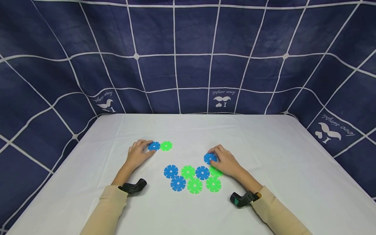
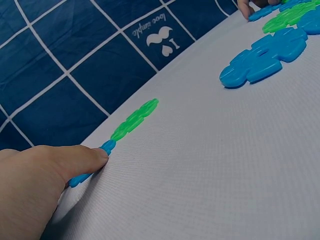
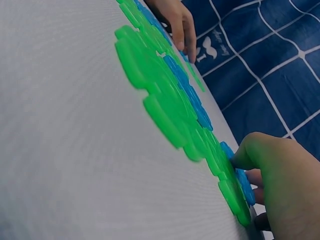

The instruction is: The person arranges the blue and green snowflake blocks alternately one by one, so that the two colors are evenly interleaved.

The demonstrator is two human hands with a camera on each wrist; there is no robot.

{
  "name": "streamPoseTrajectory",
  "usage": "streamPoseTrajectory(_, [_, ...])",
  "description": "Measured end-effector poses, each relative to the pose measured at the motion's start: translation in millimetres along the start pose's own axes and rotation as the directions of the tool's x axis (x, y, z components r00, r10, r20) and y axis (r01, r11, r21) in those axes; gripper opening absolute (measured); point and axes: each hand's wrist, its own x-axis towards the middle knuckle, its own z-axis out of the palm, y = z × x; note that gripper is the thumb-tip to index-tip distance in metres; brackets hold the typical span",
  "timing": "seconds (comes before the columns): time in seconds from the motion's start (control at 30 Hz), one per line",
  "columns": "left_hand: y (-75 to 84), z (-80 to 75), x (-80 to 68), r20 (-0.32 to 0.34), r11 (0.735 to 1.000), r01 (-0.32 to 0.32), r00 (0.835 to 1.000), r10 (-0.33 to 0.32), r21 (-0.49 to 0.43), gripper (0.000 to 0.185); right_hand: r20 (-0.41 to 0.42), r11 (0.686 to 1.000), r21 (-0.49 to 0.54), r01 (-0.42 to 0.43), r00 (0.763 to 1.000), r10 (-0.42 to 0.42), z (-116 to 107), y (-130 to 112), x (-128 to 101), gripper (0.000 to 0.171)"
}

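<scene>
At the far left of the group, my left hand [image 1: 138,152] holds a blue notched plastic disc [image 1: 154,146] by its edges, thumb near and fingers behind. A green disc [image 1: 166,146] lies flat against that disc's right side. In the left wrist view, the thumb of my left hand [image 2: 55,167] covers part of the blue disc [image 2: 80,180]. My right hand [image 1: 227,162] grips another blue disc [image 1: 208,158] between thumb and fingers. Below this hand, a green disc [image 1: 216,172] is partly hidden. The right wrist view has the held blue disc [image 3: 244,184] beside green ones.
Several more discs lie in two rows nearer to me, among them a blue one [image 1: 178,183] and a green one [image 1: 195,185]. They rest on a white-covered table [image 1: 182,215]. A dark blue gridded curtain [image 1: 194,39] stands behind and at both sides.
</scene>
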Motion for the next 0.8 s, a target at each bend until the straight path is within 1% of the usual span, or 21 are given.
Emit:
streamPoseTrajectory(0.27, [1.4, -0.9, -0.1, -0.002, 1.000, 0.001, 1.000, -0.001, -0.007, 0.052, -0.019, 1.000, 0.019, -0.010, 1.000, 0.010, 0.5, 0.6, 1.6, 0.033])
streamPoseTrajectory(0.4, [0.9, -0.5, -0.3, -0.004, 1.000, -0.001, 1.000, 0.001, -0.010, 0.053, -0.024, 0.998, 0.057, -0.019, 0.999, 0.020, 0.0, -0.2, 1.5, 0.034])
streamPoseTrajectory(0.5, [0.0, 0.6, -0.8, 0.000, 1.000, 0.001, 1.000, -0.001, -0.008, 0.052, -0.019, 0.996, 0.086, -0.026, 0.999, 0.028, -0.3, -0.6, 1.1, 0.034])
streamPoseTrajectory(0.8, [0.0, 1.3, -1.0, 0.004, 1.000, 0.002, 1.000, -0.002, -0.011, 0.052, 0.021, 0.984, 0.176, -0.010, 1.000, 0.006, -2.9, -1.4, 0.2, 0.033])
